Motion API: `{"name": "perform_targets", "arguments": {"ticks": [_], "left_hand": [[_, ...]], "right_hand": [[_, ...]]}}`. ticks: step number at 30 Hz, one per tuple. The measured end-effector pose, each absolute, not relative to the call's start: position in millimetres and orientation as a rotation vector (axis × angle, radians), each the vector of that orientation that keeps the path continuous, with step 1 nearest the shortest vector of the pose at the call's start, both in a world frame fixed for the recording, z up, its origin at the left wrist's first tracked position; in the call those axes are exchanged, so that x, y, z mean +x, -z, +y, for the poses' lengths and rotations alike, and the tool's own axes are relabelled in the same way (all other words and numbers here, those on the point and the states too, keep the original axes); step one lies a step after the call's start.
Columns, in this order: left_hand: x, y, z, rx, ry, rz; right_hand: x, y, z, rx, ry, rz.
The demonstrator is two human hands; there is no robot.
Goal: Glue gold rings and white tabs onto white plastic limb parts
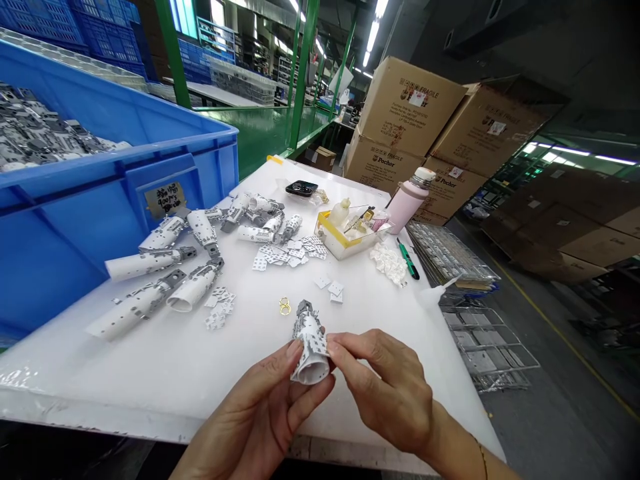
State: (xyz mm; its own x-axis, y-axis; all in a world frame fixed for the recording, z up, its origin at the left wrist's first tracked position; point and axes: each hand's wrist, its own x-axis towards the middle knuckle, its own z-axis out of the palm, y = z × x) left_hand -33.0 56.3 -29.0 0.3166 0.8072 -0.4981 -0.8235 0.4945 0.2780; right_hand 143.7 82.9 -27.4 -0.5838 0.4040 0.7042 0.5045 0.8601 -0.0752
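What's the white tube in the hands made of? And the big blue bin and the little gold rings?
The tube looks like plastic, mostly matte white with grey bits; its open end shows a smooth, even wall. The blue bin is probably hard plastic: slightly shiny, with a thick rim. The gold rings shine like metal, but they're too small to be sure.

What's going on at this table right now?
A person is working on a white-and-gray tube. The left hand holds it with its open end toward the camera, and the right hand touches its side; whether it pinches something small there is unclear. Just beyond lie two gold rings and some small white squares. More tubes lie on the table beside a blue bin.
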Motion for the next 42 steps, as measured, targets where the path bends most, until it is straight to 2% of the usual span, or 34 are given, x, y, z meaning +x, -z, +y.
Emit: {"name": "perform_targets", "arguments": {"ticks": [25, 28, 36, 42], "left_hand": [[-40.7, 32.8, 61.0, 0.207, -1.034, 0.771], [-41.0, 33.0, 61.5, 0.251, -1.016, 0.772], [-47.4, 27.6, 56.1, 0.453, -0.950, 0.653], [-51.3, 28.5, 55.0, 0.571, -0.931, 0.647]], "right_hand": [[144.5, 8.8, 85.8, -0.431, 0.257, -2.451], [143.4, 11.8, 83.1, -0.531, 0.005, -2.373], [127.2, 14.8, 74.8, -1.089, -1.243, -1.606], [121.6, 9.9, 75.0, -0.933, -1.843, -1.310]]}}
